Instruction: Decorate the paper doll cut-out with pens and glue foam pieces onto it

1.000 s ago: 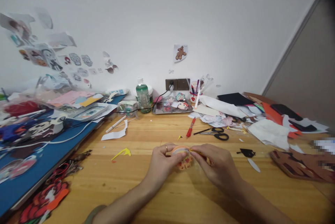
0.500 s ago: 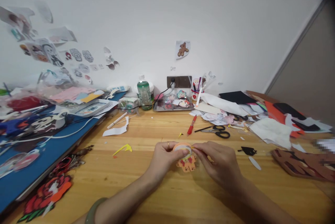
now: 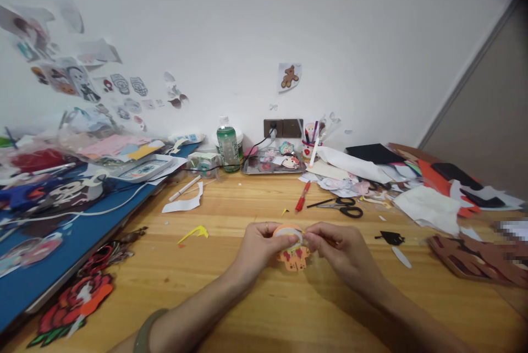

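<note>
Over the wooden table, my left hand (image 3: 256, 251) grips an orange cut-out figure (image 3: 296, 262) between thumb and fingers. The figure has a pale round head part, red and yellow details and two short legs. My left thumb lies across its face and hides part of it. At its upper right edge, my right hand (image 3: 339, 248) is closed in a pinch on a thin yellow strip (image 3: 304, 232), mostly covered by the fingertips. Beyond the hands lie a red pen (image 3: 302, 197) and black-handled scissors (image 3: 340, 206).
Yellow scraps (image 3: 194, 233) and white paper (image 3: 185, 202) lie left of the hands. A blue board (image 3: 142, 204) piled with craft pieces fills the left side. At the back stand a green-labelled bottle (image 3: 228, 144) and a metal tray (image 3: 264, 171). Brown cut-outs (image 3: 474, 259) lie at right.
My right hand has shifted slightly and its fingers have curled closer at the figure's upper right edge. The left hand keeps its grip almost unchanged.
</note>
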`<move>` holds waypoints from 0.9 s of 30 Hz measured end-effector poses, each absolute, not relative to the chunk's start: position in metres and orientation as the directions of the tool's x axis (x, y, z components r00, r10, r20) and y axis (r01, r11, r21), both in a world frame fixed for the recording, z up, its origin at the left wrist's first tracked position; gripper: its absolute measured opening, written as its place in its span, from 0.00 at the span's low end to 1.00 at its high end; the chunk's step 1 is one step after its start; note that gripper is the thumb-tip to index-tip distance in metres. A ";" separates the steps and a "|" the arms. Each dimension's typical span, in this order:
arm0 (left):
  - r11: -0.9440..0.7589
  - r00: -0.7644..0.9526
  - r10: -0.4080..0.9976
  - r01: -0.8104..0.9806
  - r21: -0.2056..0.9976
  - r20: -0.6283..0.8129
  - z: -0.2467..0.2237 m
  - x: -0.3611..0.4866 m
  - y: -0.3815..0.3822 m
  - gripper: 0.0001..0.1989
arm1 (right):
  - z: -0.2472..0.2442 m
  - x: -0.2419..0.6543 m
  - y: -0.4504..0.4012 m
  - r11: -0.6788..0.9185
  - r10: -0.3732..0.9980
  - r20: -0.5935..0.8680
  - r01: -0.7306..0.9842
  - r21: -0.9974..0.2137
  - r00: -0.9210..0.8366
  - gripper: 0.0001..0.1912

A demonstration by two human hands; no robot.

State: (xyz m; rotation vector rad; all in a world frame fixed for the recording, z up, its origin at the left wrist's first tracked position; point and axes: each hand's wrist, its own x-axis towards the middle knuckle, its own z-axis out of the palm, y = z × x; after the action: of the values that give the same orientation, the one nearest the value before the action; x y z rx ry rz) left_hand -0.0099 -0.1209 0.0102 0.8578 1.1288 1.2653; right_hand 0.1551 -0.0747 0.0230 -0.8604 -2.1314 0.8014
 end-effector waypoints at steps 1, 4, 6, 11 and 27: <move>0.145 -0.059 0.984 -0.270 0.952 -0.167 0.010 -0.010 -0.121 0.11 | 0.024 0.156 -0.074 0.561 0.777 0.368 0.298 -0.772 -0.510 0.11; 0.152 -0.084 0.980 -0.256 0.955 -0.179 0.010 -0.010 -0.120 0.10 | 0.028 0.158 -0.073 0.523 0.819 0.415 0.219 -0.824 -0.395 0.12; 0.148 -0.092 0.980 -0.262 0.954 -0.177 0.009 -0.010 -0.120 0.10 | 0.028 0.160 -0.071 0.571 0.804 0.474 0.245 -0.783 -0.359 0.11; 0.143 -0.102 0.978 -0.294 0.945 -0.180 0.009 -0.010 -0.120 0.10 | 0.017 0.159 -0.068 0.856 0.495 0.746 0.397 -0.331 -0.446 0.04; 0.199 -0.078 0.969 -0.322 0.925 -0.236 0.005 -0.007 -0.122 0.12 | 0.006 0.154 -0.072 0.857 0.301 0.754 0.512 0.055 -0.585 0.06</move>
State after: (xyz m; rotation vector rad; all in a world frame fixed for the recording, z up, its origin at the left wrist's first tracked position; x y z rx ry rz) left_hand -0.0071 -0.1218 0.0054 0.7580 1.1503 1.2588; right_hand 0.1540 -0.0722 0.0063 -0.5861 -2.2333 -0.3417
